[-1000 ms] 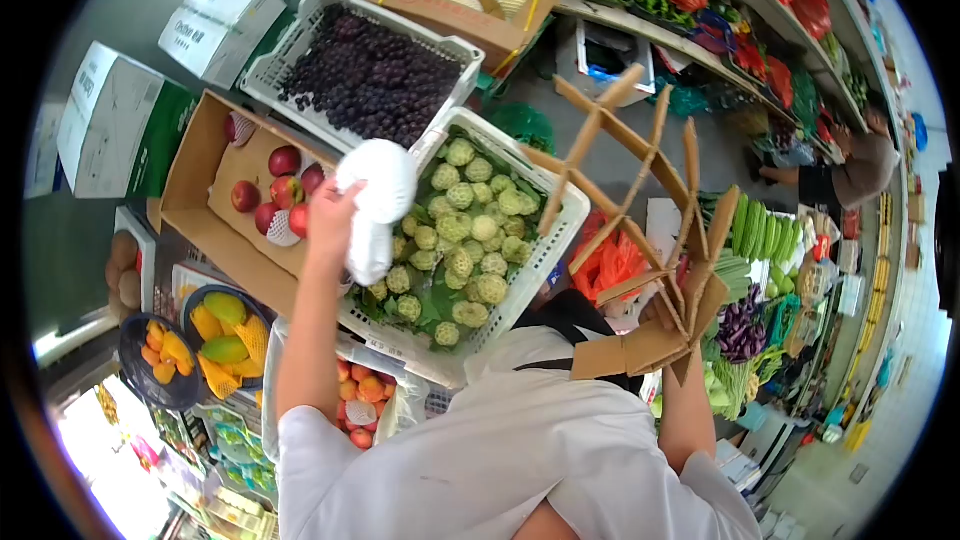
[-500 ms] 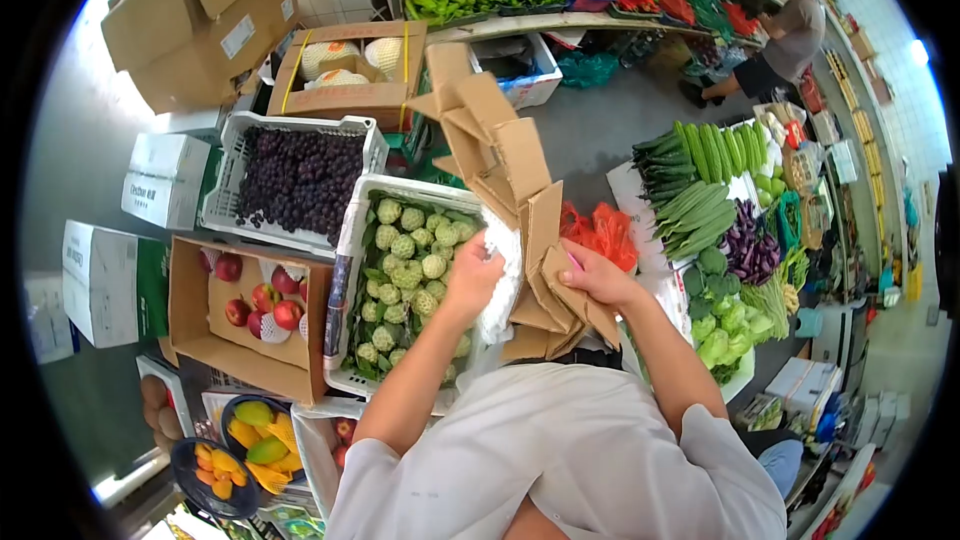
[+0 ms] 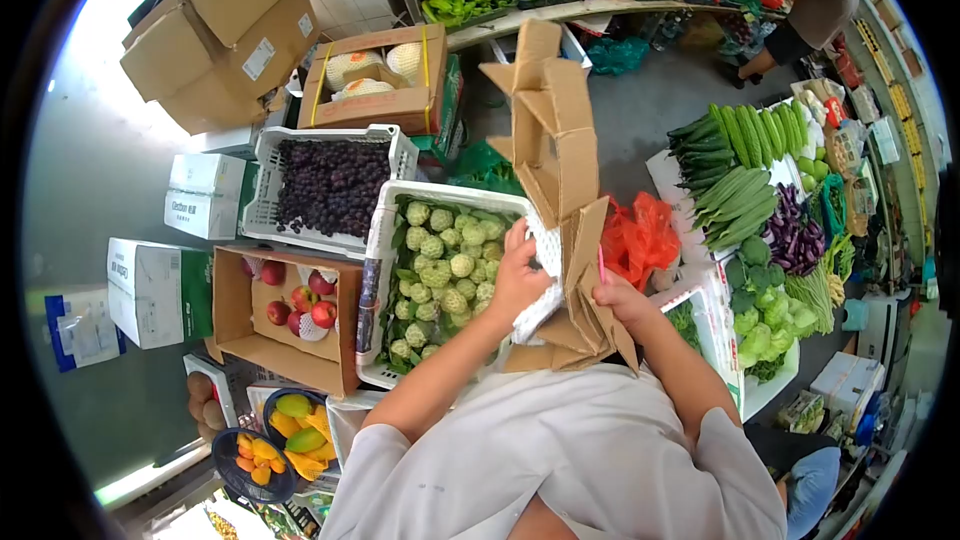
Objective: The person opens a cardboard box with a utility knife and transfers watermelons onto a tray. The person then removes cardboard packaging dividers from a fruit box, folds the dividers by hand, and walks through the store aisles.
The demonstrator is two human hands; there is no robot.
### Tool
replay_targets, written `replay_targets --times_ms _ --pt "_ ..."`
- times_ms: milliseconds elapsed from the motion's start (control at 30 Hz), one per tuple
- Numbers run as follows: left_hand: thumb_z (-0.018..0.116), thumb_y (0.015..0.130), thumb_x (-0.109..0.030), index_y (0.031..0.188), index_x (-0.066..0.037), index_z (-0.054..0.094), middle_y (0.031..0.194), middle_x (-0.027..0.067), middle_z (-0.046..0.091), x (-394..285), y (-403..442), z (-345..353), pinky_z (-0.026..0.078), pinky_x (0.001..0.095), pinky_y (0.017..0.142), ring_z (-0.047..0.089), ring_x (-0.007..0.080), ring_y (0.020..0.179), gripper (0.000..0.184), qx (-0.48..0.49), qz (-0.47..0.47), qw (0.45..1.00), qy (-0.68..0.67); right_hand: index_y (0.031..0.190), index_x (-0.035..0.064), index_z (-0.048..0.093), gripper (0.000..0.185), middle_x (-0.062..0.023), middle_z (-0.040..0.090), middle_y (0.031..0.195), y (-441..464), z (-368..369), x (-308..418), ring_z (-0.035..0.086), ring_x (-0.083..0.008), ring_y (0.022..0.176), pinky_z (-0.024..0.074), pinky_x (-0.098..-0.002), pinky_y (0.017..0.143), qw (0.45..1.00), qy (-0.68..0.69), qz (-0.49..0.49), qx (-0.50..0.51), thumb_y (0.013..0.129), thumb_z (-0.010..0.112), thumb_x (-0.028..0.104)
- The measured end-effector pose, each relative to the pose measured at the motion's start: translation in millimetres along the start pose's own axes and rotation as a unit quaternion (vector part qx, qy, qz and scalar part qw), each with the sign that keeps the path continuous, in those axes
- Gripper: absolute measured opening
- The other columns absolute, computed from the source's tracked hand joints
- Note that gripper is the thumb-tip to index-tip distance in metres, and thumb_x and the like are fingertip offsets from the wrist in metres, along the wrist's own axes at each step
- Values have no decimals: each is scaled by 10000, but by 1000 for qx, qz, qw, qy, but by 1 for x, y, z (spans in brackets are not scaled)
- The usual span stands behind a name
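My right hand [image 3: 622, 300] is closed on the near edge of a folded, slotted cardboard divider [image 3: 560, 140], which stretches away in front of my body. A thin pink object [image 3: 601, 265] shows beside that thumb; its kind is unclear. White foam netting [image 3: 541, 312] lies along the divider's left side, and the curled fingers of my left hand [image 3: 522, 280] grip it. Just left of that hand, a white crate [image 3: 374, 275] holds green custard apples [image 3: 435, 270] on leaves.
Dark grapes [image 3: 335, 185] fill another crate behind the custard apples. Apples lie in a cardboard box [image 3: 285, 355] at left. Red plastic bags [image 3: 640, 240] and vegetables such as eggplants [image 3: 797, 230] are at right. A person [image 3: 815, 15] stands at the far right.
The view has shifted, so the surroundings appear further right. The divider now stands straighter, its far end swung to the right. My left hand remains at the foam netting, with its fingers pointing further upward.
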State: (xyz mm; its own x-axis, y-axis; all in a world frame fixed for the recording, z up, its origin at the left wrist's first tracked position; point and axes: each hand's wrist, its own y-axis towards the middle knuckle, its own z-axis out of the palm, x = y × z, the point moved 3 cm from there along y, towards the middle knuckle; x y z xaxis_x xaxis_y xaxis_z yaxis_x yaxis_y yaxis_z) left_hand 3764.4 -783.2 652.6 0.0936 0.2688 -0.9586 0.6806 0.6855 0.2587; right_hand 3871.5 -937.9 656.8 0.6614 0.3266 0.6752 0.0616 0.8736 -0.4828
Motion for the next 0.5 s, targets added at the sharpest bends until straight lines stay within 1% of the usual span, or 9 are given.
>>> replay_targets --times_ms 33,133,167,233,300,367,400,433,500 --pt "714 745 -55 1090 -44 681 1177 105 573 -3 -3 0 475 322 876 511 268 1122 346 -2 0 1000 6 1478 36 385 1032 -67 607 1293 -2 3 3 614 -186 1150 495 -330 979 1000 1 1 6 679 836 507" --pt "665 808 -5 1078 -14 654 948 12 649 -24 -10 5 486 255 746 572 80 820 270 33 -148 981 -122 1479 15 376 1064 -85 587 1327 -8 -1 5 596 -195 1189 480 -335 1009 1000 0 9 21 661 849 505" --pt "665 808 -5 1078 -14 654 948 12 649 -25 -13 8 486 255 746 572 80 820 270 19 -148 981 -120 1479 15 376 1064 -85 587 1327 -10 -3 7 596 -195 1189 480 -335 1009 999 -7 16 31 661 849 505" --pt "657 817 -1 1077 -20 641 900 -15 639 -26 -19 12 487 249 704 559 61 798 261 -25 -144 975 -165 1410 12 459 867 -63 620 1225 -11 -8 10 624 -165 1082 503 -305 944 999 24 19 41 713 811 390" --pt "655 804 22 1141 -31 578 978 9 626 -25 -26 10 487 251 727 572 80 831 350 -33 -147 979 -137 1476 17 386 936 -68 577 1314 -4 -15 13 585 -164 1168 466 -304 1003 995 19 50 87 725 806 386" --pt "636 792 59 1218 -53 466 1099 45 589 -21 -32 9 483 258 808 566 107 970 473 -99 -134 982 -93 1568 23 222 1043 -79 450 1477 6 -12 22 466 -166 1326 368 -301 1104 993 -2 45 108 750 776 357" --pt "626 784 79 1257 -66 400 1168 67 569 -20 -35 9 480 264 865 560 124 1061 544 -128 -149 976 -98 1603 37 52 1102 -74 267 1605 14 -15 25 298 -149 1444 254 -295 1170 991 -27 62 118 779 733 302" --pt "597 800 86 1322 -60 385 1213 83 564 -19 -40 15 466 291 947 539 142 1160 583 -180 -191 949 -177 1602 40 7 1049 -66 176 1642 26 -23 22 219 -143 1478 207 -294 1189 986 -32 67 152 813 675 216" --pt "561 837 69 1401 -60 343 1263 96 546 -14 -52 17 453 315 990 543 169 1186 618 -233 -192 934 -191 1602 45 -1 1009 -64 142 1651 42 -18 34 196 -149 1487 193 -295 1195 971 -67 91 210 847 655 172"
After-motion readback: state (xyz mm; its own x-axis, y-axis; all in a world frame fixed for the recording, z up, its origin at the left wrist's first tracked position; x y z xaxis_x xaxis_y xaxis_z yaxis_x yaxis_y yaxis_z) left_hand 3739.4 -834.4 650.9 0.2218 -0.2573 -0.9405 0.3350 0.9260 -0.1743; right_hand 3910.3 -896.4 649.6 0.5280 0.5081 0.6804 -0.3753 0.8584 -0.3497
